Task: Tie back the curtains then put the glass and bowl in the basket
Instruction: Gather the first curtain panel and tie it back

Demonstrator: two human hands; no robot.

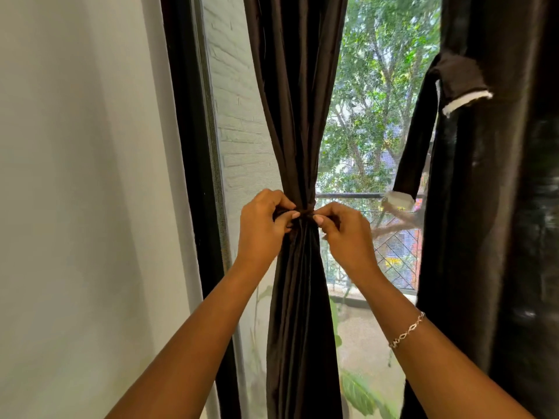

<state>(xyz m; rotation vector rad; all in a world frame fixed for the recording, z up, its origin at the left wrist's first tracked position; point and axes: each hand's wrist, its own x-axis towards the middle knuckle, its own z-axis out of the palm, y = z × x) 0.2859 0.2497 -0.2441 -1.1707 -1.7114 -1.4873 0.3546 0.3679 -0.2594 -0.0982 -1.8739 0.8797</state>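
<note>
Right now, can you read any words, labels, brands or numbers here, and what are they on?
No readable text anywhere.
The dark curtain, the loose tieback strap and the bracelet carry no lettering.
Coloured patches beyond the railing are too blurred to read.

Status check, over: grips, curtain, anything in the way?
Left grip and right grip pinching the tie. Left curtain gathered at waist. Right curtain loose, strap dangling. Nothing in the way.

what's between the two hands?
Head view: the gathered waist of the dark curtain, with the tie round it; left hand and right hand pinch its ends.
</note>
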